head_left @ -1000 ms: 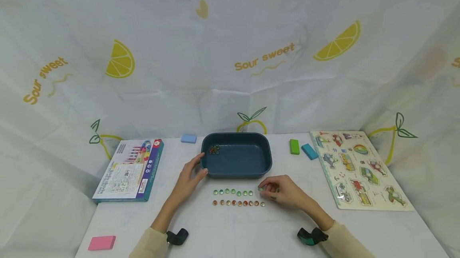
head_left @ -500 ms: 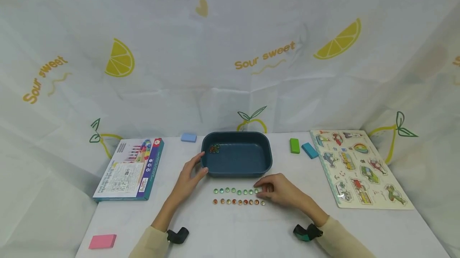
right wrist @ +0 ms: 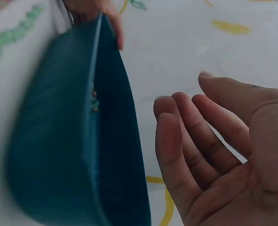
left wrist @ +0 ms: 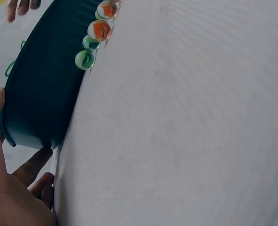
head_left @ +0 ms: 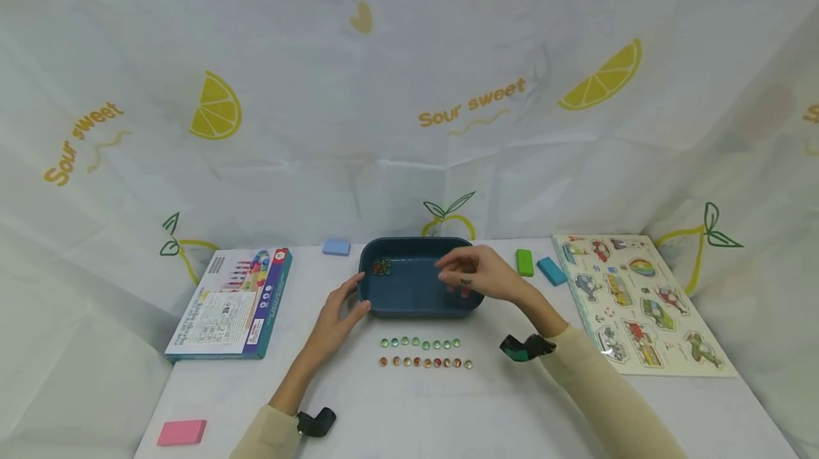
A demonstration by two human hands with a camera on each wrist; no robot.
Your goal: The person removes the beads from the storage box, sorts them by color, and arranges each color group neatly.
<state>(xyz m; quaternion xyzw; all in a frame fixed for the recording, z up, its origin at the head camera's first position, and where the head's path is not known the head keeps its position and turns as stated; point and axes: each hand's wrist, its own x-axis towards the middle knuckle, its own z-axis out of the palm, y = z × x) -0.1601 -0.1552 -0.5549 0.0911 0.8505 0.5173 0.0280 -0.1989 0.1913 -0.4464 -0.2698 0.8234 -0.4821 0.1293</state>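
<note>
A dark blue rectangular dish stands at the table's middle, with several small marbles in its left end. My left hand rests at its near left corner, thumb by the front and fingers against the left end. Over the dish's right end hovers my right hand. Its fingers are loosely bent and apart from the thumb, with nothing between them in the right wrist view. Before the dish lie a row of green marbles and, nearer me, a row of mostly orange marbles.
A flat box lies left. A picture puzzle board is on the right, beside a blue block and a green block. A light blue block sits at the back, a pink block at front left.
My right hand has placed a green marble at the right end of the green row, let go, and moved up over the dish. The left hand has stayed at the dish.
</note>
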